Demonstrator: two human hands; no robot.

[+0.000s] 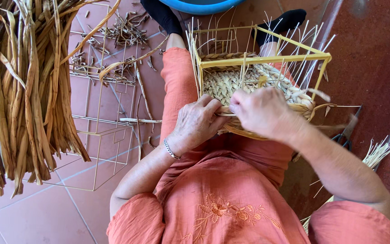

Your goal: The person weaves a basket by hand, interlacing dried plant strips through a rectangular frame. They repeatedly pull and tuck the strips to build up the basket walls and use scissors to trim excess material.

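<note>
Head view shows the half-woven straw basket on a yellow wire frame (253, 77) resting on the person's lap. The left hand (197, 122) and right hand (262, 110) meet at its near rim, fingers curled shut on a flat tan plaited straw strand (225, 110). The strand runs crosswise between both sets of fingers, equally near each hand. Dried reed bundles (19, 90) lie on the floor, well left of the fingers.

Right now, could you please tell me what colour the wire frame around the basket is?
Yellow; the wire frame shows best in the head view.
</note>
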